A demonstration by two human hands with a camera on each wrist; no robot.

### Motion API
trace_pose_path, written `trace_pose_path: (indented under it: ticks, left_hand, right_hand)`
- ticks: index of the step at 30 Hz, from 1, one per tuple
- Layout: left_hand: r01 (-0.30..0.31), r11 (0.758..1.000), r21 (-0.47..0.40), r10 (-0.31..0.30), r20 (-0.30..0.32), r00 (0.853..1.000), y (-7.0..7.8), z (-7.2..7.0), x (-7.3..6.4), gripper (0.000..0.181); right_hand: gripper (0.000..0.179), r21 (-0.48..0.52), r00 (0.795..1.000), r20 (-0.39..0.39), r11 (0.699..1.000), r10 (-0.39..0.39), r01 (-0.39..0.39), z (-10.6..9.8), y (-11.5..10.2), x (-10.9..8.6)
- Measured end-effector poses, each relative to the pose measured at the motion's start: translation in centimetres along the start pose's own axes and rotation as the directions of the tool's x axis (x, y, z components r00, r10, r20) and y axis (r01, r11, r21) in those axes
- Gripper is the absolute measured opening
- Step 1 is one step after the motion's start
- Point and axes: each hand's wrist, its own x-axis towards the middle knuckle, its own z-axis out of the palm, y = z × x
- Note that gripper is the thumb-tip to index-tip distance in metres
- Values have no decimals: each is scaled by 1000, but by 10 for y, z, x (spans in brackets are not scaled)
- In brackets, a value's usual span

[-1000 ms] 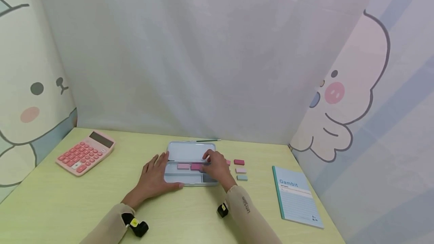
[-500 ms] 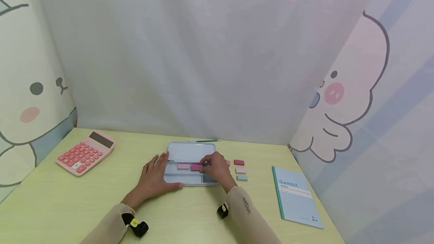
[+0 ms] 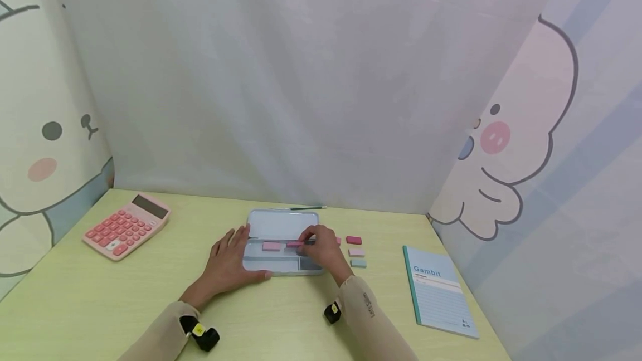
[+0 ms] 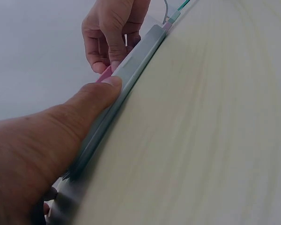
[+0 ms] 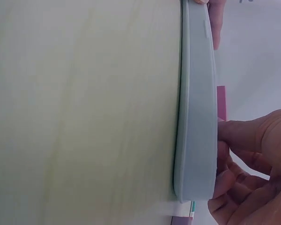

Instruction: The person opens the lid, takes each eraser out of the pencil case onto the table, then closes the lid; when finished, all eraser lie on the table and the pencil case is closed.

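A light blue case (image 3: pixel 271 265) lies with its lid (image 3: pixel 283 224) folded back. My left hand (image 3: pixel 228 263) rests against its left end, fingers spread and straight; in the left wrist view the thumb (image 4: pixel 96 96) touches the front wall. Inside sits a light pink rectangular block (image 3: pixel 272 247). Beside it, a dark pink block (image 3: pixel 293 244) is tilted up, pinched by my right hand (image 3: pixel 323 247). The right wrist view shows this dark pink block (image 5: pixel 221 101) rising above the rim by the thumb. My right fingers hide the case's right part.
Right of the case lie several small blocks, including a dark pink one (image 3: pixel 353 240) and a teal one (image 3: pixel 358 263). Behind the case is a thin brush-like stick (image 3: pixel 308 208). A notebook (image 3: pixel 441 291) lies at the right, a pink calculator (image 3: pixel 127 226) at the left.
My right fingers have come down onto the dark pink block, which has gone from flat to tilted and shifted slightly right. My left hand and the case have stayed put.
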Motion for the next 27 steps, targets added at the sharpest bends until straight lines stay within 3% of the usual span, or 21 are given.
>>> trace_pose_path:
  ticks: [8, 20, 27]
  left_hand:
    - [2, 1000, 6, -2, 2, 1000, 0, 1, 1, 138]
    - [-12, 1000, -2, 12, -21, 1000, -3, 2, 1, 137]
    - [-14, 1000, -6, 14, -22, 1000, -2, 2, 0, 137]
  right_hand:
    - [12, 31, 999, -42, 999, -24, 25, -9, 8, -11]
    - [7, 56, 987, -74, 988, -140, 144, -37, 35, -41]
    - [9, 3, 994, -71, 997, -79, 79, -50, 42, -59]
